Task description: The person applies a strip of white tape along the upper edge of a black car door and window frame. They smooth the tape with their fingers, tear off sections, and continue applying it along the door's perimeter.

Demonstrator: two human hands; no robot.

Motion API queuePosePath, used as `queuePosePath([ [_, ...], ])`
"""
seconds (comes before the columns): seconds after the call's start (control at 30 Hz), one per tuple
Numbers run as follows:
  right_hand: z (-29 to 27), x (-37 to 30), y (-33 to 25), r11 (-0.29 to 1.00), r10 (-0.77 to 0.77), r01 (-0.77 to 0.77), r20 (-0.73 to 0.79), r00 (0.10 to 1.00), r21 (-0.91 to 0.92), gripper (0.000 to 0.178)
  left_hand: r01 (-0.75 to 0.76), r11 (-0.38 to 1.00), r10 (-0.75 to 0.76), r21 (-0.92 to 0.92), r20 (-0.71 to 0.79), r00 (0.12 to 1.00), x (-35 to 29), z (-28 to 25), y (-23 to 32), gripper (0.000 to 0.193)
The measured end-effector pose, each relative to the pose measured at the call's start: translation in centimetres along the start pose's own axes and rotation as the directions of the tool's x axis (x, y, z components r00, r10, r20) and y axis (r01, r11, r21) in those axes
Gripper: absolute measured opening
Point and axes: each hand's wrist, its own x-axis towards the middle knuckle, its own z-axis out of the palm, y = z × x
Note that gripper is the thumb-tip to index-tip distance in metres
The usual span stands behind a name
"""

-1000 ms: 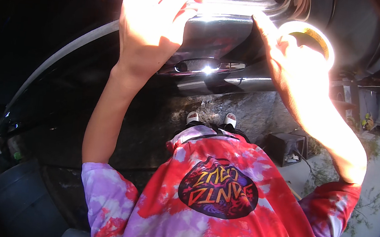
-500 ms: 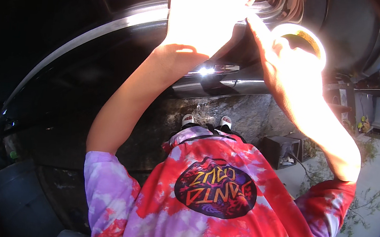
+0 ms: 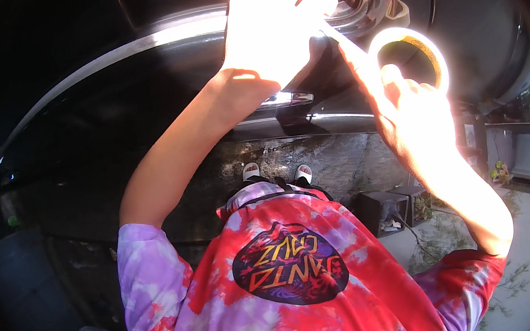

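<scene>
My right hand [image 3: 404, 112] holds a pale roll of tape [image 3: 411, 55] up near a dark, glossy car body [image 3: 156, 97]. A strip of tape [image 3: 347, 42] runs from the roll leftward to my left hand [image 3: 272, 29]. That hand lies flat, fingers together, pressing the strip's end against the shiny trim edge [image 3: 182, 33] of the car. Strong sunlight washes out both hands, so the fingertips are hard to make out. Below them I see my red and purple tie-dye shirt [image 3: 303, 297] and my two white shoes [image 3: 277, 172].
The car's dark panel fills the left and top of the view, with a chrome handle [image 3: 290, 99] under my left hand. A dark box [image 3: 385, 212] sits on the ground by my right foot. Pale pavement with twigs [image 3: 507, 297] lies to the right.
My left hand has slid to the right along the trim toward the roll. My right hand with the roll has stayed about where it was.
</scene>
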Motion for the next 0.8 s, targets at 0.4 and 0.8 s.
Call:
queuePosePath([
  [0.4,-1.4,2.1,-1.2,0.970,0.180,-0.156,0.121,0.976,-0.186,0.078,-0.146,0.946,0.159,0.291,-0.022,0.987,-0.8,0.6,0.1,0.009],
  [0.8,0.3,2.1,-1.1,0.978,0.121,-0.127,-0.045,0.992,-0.163,0.073,-0.134,0.990,0.136,0.044,-0.026,0.990,-1.7,1.5,0.1,0.015],
])
